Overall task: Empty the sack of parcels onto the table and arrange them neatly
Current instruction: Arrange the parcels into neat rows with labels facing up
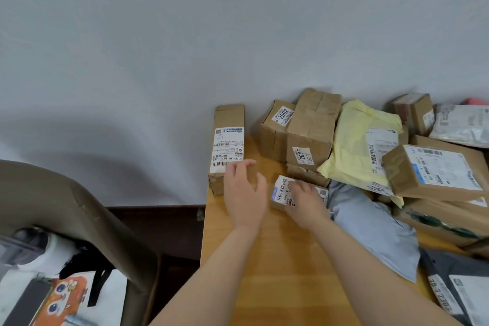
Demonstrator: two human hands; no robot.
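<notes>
Bench (pixel 264 286), wooden, set against wall (pixel 158 61). Long carton (pixel 229 137) at left edge, its near end clasped by left grip (pixel 244 189). Small labelled carton (pixel 281 191) just beside, lying flat; right grip (pixel 304 200) rests released on top. Parcel heap (pixel 312 124) at right, with yellow mailer (pixel 354 145).

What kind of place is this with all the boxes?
Probably a parcel sorting spot: labelled cardboard boxes and a yellow mailer bag are piled on a wooden table against a plain wall.
</notes>
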